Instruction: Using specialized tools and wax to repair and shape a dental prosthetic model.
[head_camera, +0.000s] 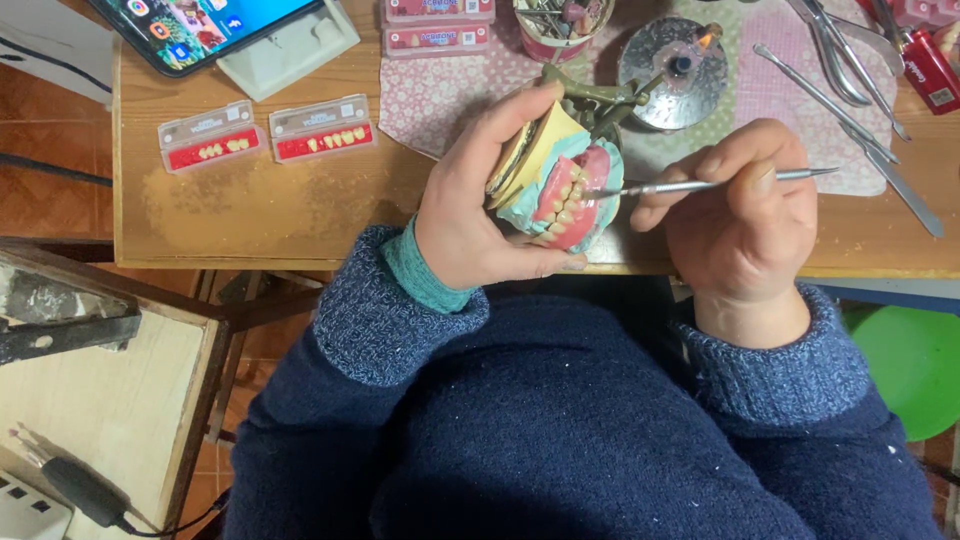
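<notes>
Left hand (470, 215) grips the denture model (560, 185) — fingers wrap its back and top, thumb runs under its lower edge, so the hand is clenched on it, holding it up off the table (300, 215) just in front of the near edge. The model is tilted, teeth facing right toward the other hand; the tooth row runs roughly top to bottom in the view, pink wax on both sides of it, pale blue and yellow plaster behind.

Right hand (735, 215) pinches a thin metal tool (700, 184) like a pen, fingers closed on the shaft. The tool's long axis lies nearly level, left to right, handle end sticking out past the fingers on the right, tip on the left. The tip meets the pink wax at the upper teeth — touching or just off, hard to tell. So the work spot lies directly left of the right grip, along the tool's own line, and the tool crosses the tooth row at about a right angle. The right hand is the nearer one to the working face; the left only supports from behind.

Behind the hands on the cloth (420, 100): a small burner (672, 70) with a flame, more steel tools (850, 110), a red lighter (930, 65). Two trays of teeth (265, 135) sit well left, apart from both hands.
</notes>
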